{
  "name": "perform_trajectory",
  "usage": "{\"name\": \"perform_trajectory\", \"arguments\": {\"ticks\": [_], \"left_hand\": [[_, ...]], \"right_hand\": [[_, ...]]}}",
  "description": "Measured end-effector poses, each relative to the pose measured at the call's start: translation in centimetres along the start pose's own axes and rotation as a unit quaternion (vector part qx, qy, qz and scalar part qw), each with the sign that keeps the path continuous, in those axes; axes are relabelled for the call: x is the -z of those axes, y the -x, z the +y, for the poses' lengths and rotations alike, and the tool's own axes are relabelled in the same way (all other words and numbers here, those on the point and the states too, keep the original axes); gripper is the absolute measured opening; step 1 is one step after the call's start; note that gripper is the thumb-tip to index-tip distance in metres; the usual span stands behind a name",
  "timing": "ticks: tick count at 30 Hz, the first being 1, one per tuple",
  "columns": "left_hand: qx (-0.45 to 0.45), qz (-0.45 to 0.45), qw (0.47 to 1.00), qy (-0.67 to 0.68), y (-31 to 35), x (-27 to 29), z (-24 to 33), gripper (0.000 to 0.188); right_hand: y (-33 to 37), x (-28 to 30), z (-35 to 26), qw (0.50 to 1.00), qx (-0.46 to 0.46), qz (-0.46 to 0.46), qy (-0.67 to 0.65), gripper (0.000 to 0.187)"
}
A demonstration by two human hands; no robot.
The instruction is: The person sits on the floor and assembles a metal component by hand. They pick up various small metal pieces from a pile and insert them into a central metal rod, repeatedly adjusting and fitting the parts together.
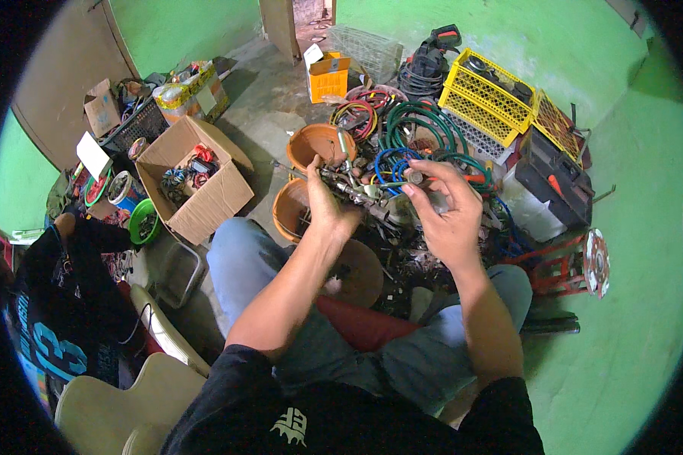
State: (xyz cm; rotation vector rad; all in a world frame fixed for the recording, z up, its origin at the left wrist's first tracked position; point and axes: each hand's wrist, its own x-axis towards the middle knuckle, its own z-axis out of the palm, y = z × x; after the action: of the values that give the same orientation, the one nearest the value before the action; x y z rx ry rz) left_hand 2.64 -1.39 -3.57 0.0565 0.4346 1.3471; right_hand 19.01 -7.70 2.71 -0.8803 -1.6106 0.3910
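Here we are, both hands up over the heap [398, 243], and our left hand [329, 202] cups a metal part [366, 191], fingers curled round its far side and thumb lying toward us. Over on the right, our right hand [454, 216] makes a neat pinch: thumb and forefinger close on a round piece [413, 176], the other fingers loosely bent. A slim green length [392, 184] runs left from that pinch toward the metal part; whether it joins the round piece, we can't tell.

So how does it handle? We judge the metal part stiff, fairly weighty for its size, perhaps slick if there's grease on it, and hardly fragile. We'd take it by the thick body, palm underneath, clear of anything that sticks out. The round piece looks light, hard and easy to drop, so we'd want fingertips on opposite sides.

Now the lie of it: the metal part's body seems to run left to right, dipping a little rightward, though our fingers hide some. A pale rod [345, 144] rises at its left, near upright, pointing away from us, just right of the upper orange bucket [303, 140].
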Motion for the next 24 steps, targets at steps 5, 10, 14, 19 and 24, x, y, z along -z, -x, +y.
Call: {"name": "perform_trajectory", "arguments": {"ticks": [5,10,14,19,24], "left_hand": [[-0.033,-0.016,0.999,-0.018,0.7,-0.2,1.2,0.046],[-0.067,-0.019,0.997,-0.015,1.7,0.2,2.6,0.049],[-0.068,-0.047,0.997,0.008,2.1,1.6,4.6,0.054],[-0.114,0.000,0.993,-0.011,3.0,3.4,7.1,0.060],[-0.156,0.045,0.987,-0.017,3.5,5.1,8.9,0.064]], "right_hand": [[0.1,-0.9,1.5,1.000,-0.014,-0.009,-0.023,0.030],[-0.1,-2.0,2.5,1.000,-0.020,-0.012,-0.019,0.026],[-0.8,-3.6,4.1,0.998,-0.064,-0.011,-0.021,0.023],[-1.2,-7.1,7.8,0.996,-0.076,-0.015,0.047,0.021],[-0.1,-11.7,12.5,0.979,-0.138,-0.104,0.112,0.015]]}}
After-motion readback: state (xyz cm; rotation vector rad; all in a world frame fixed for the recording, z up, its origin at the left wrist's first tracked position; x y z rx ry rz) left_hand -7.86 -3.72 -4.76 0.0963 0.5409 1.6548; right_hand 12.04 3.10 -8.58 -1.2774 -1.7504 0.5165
